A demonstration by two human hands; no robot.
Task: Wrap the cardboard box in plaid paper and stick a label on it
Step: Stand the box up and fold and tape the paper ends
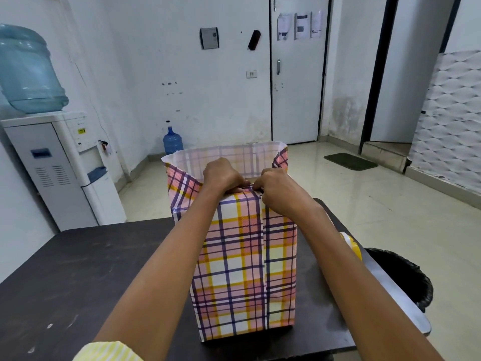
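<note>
Pinching plaid paper [244, 256] at top edge

**Bright, even light; wide-angle bend**

You get bright, soft, even light with only faint shadows. The floor [377, 204] shows a pale sheen. Straight lines bow toward your frame edges, and the water jug [28, 69] at far left looks slightly soft.

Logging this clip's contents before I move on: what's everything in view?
plaid paper: one, pink-yellow-purple, wrapped upright on table, top open
table: one, dark, foreground
water dispenser: one, white, left
large bottle: one, blue, atop dispenser
small bottle: one, blue, floor by far wall
bin: one, black, right of table
mat: one, green, floor at right
left hand: one, pinches paper's top fold
right hand: one, pinches same fold
</note>
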